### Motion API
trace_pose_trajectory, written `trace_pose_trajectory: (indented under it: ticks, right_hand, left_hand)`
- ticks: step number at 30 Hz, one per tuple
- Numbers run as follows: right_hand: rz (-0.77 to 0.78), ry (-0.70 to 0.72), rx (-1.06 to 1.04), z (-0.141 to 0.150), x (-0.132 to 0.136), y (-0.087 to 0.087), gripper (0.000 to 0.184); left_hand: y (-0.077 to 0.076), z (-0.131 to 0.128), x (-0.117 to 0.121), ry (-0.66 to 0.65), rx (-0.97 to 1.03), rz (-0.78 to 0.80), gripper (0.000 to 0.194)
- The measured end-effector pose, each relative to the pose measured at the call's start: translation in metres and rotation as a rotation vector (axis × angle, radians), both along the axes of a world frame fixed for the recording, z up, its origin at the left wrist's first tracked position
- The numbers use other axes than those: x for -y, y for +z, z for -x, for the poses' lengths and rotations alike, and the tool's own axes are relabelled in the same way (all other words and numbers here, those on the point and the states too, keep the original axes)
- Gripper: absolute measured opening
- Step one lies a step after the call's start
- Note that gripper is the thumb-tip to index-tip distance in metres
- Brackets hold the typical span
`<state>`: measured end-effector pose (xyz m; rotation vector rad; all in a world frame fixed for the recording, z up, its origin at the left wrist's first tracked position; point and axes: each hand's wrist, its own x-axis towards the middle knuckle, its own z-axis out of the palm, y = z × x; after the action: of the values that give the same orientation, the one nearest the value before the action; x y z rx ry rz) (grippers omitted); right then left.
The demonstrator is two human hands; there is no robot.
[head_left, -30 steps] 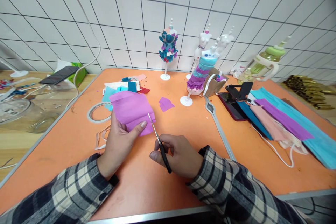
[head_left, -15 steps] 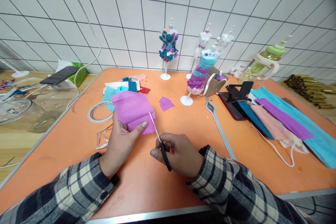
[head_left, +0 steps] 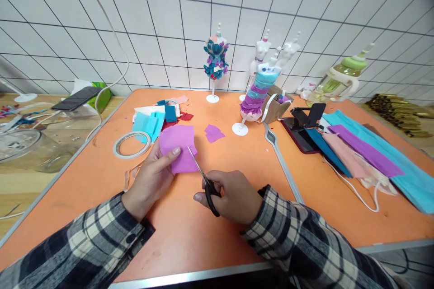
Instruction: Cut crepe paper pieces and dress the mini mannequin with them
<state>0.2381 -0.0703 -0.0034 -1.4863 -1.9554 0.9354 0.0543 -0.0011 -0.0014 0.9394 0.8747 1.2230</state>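
Observation:
A sheet of purple crepe paper [head_left: 179,140] is pinched in my left hand [head_left: 154,176], thumb on top and fingers beneath. My right hand [head_left: 233,196] is closed around the black handles of a pair of scissors [head_left: 210,189]. Their blades point up and left, with the tips over the right part of the purple paper. Whether the blades are parted is hard to make out. Beyond the sheet, a small purple paper scrap [head_left: 214,133] lies on the orange table [head_left: 190,235].
A tape roll [head_left: 131,144] and blue paper pieces [head_left: 149,124] lie left. Small dress forms stand at the back, one in blue and purple layers [head_left: 259,90], one with teal ruffles [head_left: 216,58]. At right are a phone [head_left: 298,135], paper strips [head_left: 369,149] and a bottle [head_left: 339,79].
The purple paper has turned and shifted slightly right, and looks narrower. My left hand moved with it, uncovering more of the blue pieces. The scissors turned slightly, their handles showing more.

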Motion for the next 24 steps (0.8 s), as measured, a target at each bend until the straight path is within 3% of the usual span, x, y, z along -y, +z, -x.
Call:
trace_pose_trajectory:
  ticks: [3,13,24]
  right_hand:
    - [0.012,0.005,-0.017,0.001,0.0,0.001,0.025]
    - [0.086,0.027,-0.121,0.002,0.003,0.001,0.021]
    - [0.066,0.023,-0.173,0.004,0.004,-0.002,0.024]
  left_hand:
    - [-0.001,-0.002,0.004,0.048,-0.042,-0.045,0.054]
    - [-0.006,-0.002,0.009,0.155,-0.16,-0.168,0.051]
    - [-0.011,-0.001,0.011,0.126,-0.124,-0.17,0.06]
